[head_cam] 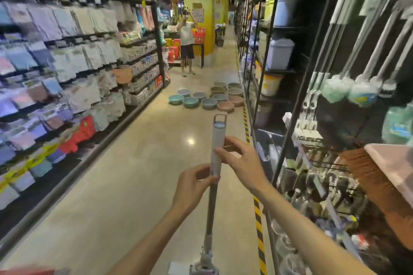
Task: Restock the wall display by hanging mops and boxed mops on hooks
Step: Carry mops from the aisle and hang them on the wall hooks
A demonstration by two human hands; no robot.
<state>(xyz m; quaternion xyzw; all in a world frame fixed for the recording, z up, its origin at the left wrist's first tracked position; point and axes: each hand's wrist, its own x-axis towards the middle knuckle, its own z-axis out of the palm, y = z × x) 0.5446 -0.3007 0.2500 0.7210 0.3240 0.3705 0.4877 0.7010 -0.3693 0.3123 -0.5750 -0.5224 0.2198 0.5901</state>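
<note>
I have the mop (215, 176) upright at lower centre of the frame, its head near the floor. My left hand (192, 185) is closed around the pole; my right hand (240, 158) pinches the grey grip just above, fingers (232, 142) loosely curled. I judge this as carrying, before hanging. Next, the hanging loop (220, 117) must meet a hook on the wall display (348, 56) at right.

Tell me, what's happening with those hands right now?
Left hand and right hand both grip grey long-handled mop, upright, unhung. Round plastic basins on floor ahead.
</note>
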